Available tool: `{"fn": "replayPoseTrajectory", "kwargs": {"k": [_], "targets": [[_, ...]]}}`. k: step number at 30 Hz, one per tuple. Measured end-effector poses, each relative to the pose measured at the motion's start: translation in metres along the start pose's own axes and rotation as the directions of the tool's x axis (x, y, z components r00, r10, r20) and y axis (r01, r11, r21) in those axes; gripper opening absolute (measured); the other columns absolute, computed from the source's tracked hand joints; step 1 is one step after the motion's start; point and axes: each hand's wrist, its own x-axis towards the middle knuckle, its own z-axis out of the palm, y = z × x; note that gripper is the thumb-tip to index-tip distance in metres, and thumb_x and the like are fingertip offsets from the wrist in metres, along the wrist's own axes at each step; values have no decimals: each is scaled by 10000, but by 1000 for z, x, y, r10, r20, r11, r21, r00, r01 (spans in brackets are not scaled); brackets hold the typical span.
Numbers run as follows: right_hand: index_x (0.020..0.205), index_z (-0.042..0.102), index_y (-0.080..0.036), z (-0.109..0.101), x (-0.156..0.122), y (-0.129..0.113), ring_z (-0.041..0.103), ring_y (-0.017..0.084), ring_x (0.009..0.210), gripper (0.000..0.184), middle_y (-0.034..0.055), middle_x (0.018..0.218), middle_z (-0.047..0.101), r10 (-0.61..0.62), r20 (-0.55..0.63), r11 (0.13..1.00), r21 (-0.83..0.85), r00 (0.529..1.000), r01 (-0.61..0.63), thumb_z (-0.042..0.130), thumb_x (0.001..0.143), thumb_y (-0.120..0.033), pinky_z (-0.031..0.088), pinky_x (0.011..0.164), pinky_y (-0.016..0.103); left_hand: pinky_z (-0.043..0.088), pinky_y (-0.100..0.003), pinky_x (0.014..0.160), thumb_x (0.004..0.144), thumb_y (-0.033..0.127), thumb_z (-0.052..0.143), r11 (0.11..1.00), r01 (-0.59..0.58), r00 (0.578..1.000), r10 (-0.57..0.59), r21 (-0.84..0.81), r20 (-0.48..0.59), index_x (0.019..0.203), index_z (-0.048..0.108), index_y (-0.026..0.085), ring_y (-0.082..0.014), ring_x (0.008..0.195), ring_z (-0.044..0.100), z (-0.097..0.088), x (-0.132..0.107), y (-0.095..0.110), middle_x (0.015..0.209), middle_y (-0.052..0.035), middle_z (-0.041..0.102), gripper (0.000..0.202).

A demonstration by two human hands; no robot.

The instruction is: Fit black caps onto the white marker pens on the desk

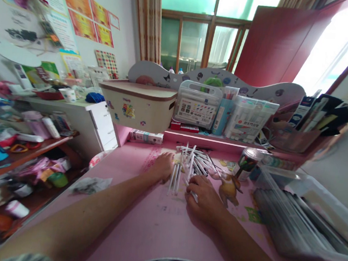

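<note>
On the pink desk point(137, 235) lies a loose heap of slim white-and-grey pens point(200, 160). Several more pens point(174, 179) lie side by side in a row nearer to me, between my hands. My left hand point(164, 166) rests at the left side of that row, fingers loosely bent and thumb apart, with nothing visible in it. To the right, my right hand point(202, 194) curls its fingers over a white pen at the heap's near edge; a short white end shows beneath them. The fingertips are partly hidden.
A clear plastic bin point(305, 221) of grey sleeves stands at right, near a drink can point(247, 164). On the back shelf are a lidded box point(139, 105), marker cases point(198, 106) and a pen holder point(295, 136). Crumpled plastic point(90, 185) lies at left.
</note>
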Motion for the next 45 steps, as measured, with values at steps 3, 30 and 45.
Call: {"fn": "replayPoseTrajectory", "kwargs": {"k": [3,30,45], "targets": [[756,644,-170,1,-1,0,513,196,937,121,52,929,615,14,-27,1000,2,1000,-14,582,839,-109,379,890,354,496,-428,961,955,265,538,1000,-16,999,17,21,-40,1141,626,155,-225,1091,602,8,-5,1,1196,-98,632,234],[864,659,-184,-6,5,-6,553,230,972,121,81,959,655,286,136,893,-397,949,-212,547,860,-231,350,805,317,383,-270,547,650,264,588,957,290,930,-283,6,236,637,659,194,-201,669,649,-29,-59,28,691,-45,702,101],[852,661,-187,-5,5,-3,557,224,990,135,80,964,654,282,125,903,-370,951,-219,537,870,-237,351,807,300,433,-255,650,903,234,465,954,264,953,-280,-140,-117,1045,622,179,-171,762,659,-33,-37,5,812,-31,710,219]]}}
